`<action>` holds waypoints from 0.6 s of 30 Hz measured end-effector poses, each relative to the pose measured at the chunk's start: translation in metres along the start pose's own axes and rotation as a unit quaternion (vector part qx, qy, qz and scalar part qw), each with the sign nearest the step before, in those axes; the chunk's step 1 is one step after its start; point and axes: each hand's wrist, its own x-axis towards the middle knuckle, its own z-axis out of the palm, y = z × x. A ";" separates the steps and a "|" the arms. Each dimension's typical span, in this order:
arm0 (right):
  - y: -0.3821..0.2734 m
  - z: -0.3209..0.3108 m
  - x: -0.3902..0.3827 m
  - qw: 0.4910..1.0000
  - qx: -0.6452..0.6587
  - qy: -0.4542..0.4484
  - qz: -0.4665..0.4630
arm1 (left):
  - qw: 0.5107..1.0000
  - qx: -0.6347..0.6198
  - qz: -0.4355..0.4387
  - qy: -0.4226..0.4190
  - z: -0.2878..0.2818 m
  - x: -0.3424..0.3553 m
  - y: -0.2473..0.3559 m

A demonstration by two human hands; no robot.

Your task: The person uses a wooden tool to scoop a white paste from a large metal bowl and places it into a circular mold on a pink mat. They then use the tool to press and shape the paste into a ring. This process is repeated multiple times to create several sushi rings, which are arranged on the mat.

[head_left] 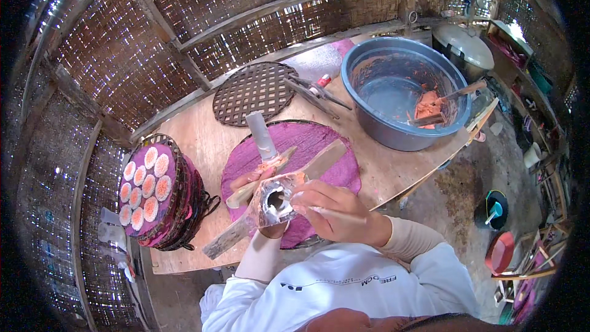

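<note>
My left hand [249, 179], partly hidden, grips a wooden tool [220, 240] with a pale cylinder [262, 135] sticking out of its far side. A metal-lined opening [275, 199] in the tool faces up, smeared with peach-orange paste. My right hand [332, 206] is closed on a thin pale stick [329, 212], fingertips at the opening's right edge. Beneath both hands lies a round purple mat [335, 169] on a woven tray.
At left stands a stack of trays [178, 221] topped with white-and-orange discs [150, 158]. Behind are a lattice tray [243, 95], metal tools [316, 92] and a blue tub [378, 129] of orange paste [429, 106]. A lidded pot [461, 49] is beyond; a red basin [499, 252] sits lower right.
</note>
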 end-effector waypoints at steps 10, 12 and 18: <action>0.002 0.001 -0.001 0.997 -0.052 0.004 -0.050 | 0.995 -0.092 -0.033 0.016 0.002 -0.008 -0.012; 0.003 0.003 -0.002 0.998 -0.043 0.007 -0.046 | 0.996 -0.084 -0.021 0.019 0.003 -0.006 -0.011; 0.004 0.004 -0.002 0.999 -0.028 0.009 -0.030 | 0.999 0.022 0.028 0.002 0.002 0.002 -0.002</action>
